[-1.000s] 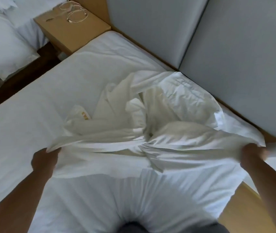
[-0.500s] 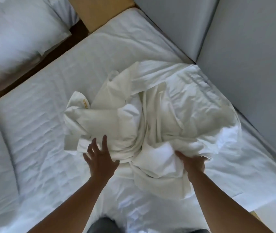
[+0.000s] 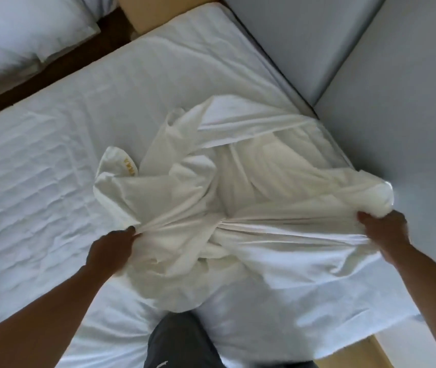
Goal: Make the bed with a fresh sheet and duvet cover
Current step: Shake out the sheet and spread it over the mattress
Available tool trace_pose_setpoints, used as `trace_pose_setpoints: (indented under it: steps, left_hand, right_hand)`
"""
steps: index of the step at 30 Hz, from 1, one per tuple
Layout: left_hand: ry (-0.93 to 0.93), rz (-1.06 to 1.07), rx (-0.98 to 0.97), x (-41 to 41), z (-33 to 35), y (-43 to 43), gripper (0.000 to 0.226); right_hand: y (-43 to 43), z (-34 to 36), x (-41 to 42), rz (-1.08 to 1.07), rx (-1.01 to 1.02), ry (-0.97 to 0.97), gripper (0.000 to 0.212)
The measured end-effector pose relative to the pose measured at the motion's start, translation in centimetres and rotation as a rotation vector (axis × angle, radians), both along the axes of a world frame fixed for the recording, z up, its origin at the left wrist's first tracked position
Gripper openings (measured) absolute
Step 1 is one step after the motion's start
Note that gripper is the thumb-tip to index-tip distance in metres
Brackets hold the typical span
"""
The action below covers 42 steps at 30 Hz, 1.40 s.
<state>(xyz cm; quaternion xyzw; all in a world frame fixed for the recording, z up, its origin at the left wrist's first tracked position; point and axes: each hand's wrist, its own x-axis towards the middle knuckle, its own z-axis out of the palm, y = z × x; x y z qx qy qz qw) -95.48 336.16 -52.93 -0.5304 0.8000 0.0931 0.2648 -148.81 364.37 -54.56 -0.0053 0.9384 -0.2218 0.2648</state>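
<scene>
**Linen** (image 3: 238,197): white, bunched and twisted at its centre. Sheet or duvet cover, cannot tell which. It lies between the two hands and beyond them, drawn taut along the line from hand to hand. A gold-stitched label (image 3: 129,167) sits just beyond the left hand.

**Left hand** (image 3: 110,251): fingers curled, pinching a gathered fold at the heap's near-left edge.

**Right hand** (image 3: 384,232): closed round a wad of edge fabric, close beside the grey headboard panel (image 3: 397,102).

**Mattress** (image 3: 65,134): quilted surface runs out to the left of the left hand. A pillow (image 3: 12,30) lies well beyond it.

**Step (judged):** opening out the heap to find its edges; nothing is spread yet.

**Next move (judged):** calls for both grips to be held, the hands drawn wider apart and the linen lifted, so the central twist falls open.
</scene>
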Motion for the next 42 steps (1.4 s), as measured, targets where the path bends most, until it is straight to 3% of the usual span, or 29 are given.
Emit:
trace_pose_setpoints:
  steps: [4, 6, 7, 9, 11, 13, 16, 18, 22, 24, 27, 35, 37, 39, 41, 42]
  left_hand:
    - [-0.076, 0.115, 0.041, 2.6, -0.3, -2.8, 0.018]
    - [0.015, 0.137, 0.102, 1.5, -1.2, -3.3, 0.020]
    - [0.116, 0.143, 0.151, 0.3, -1.8, -2.9, 0.029]
    - [0.279, 0.141, 0.290, -3.0, -2.9, -1.5, 0.074]
    - [0.235, 0.095, 0.411, -6.2, -4.3, 0.2, 0.110]
    - [0.182, 0.056, 0.479, -7.8, -5.9, 1.6, 0.100]
    - [0.241, 0.052, 0.487, -6.6, -7.2, 2.9, 0.056]
    - [0.266, 0.014, 0.397, -4.5, -7.3, 2.9, 0.048]
    - [0.242, -0.060, 0.232, -1.0, -5.8, 0.5, 0.040]
    - [0.194, -0.043, 0.191, 0.6, -4.3, -1.6, 0.039]
    - [0.117, 0.049, 0.104, 4.0, -1.0, -5.0, 0.042]
    - [0.048, 0.364, -0.106, 16.2, 7.5, -9.0, 0.037]
    - [0.100, 0.413, -0.119, 16.8, 7.9, -7.9, 0.041]
    - [0.096, 0.380, -0.040, 15.8, 7.9, -6.2, 0.041]
    - [0.053, 0.193, 0.098, 13.7, 7.6, -3.4, 0.050]
    - [0.092, 0.002, 0.138, 12.4, 7.2, -1.7, 0.056]
  right_hand:
    - [-2.7, -0.5, 2.5, -0.028, 0.183, 0.082, 0.062]
    - [-3.8, -1.1, 4.2, -0.060, 0.245, 0.061, 0.060]
    - [-4.4, -1.4, 5.1, -0.045, 0.290, 0.030, 0.067]
    - [-6.2, -2.0, 7.7, 0.050, 0.358, -0.039, 0.103]
    - [-8.8, -2.5, 11.4, 0.212, 0.293, -0.090, 0.128]
    - [-11.0, -3.4, 15.7, 0.435, 0.254, -0.172, 0.148]
    - [-12.0, -5.6, 21.0, 0.759, 0.451, -0.245, 0.165]
    - [-11.4, -6.9, 22.1, 0.824, 0.560, -0.214, 0.154]
    - [-10.2, -6.6, 20.4, 1.013, 0.390, 0.020, 0.070]
    - [-11.5, -4.8, 18.9, 1.081, 0.339, 0.171, 0.048]
    - [-16.2, 0.0, 16.2, 1.090, 0.252, 0.425, 0.043]
    - [-26.2, 14.5, 6.1, 1.106, 0.000, 0.741, 0.045]
    - [-27.0, 16.0, 4.8, 1.066, 0.047, 0.716, 0.041]
    - [-28.4, 16.0, 4.4, 0.973, 0.160, 0.551, 0.041]
    - [-28.9, 14.2, 4.3, 0.906, 0.312, 0.301, 0.046]
    - [-28.5, 13.1, 4.3, 0.861, 0.390, 0.219, 0.045]
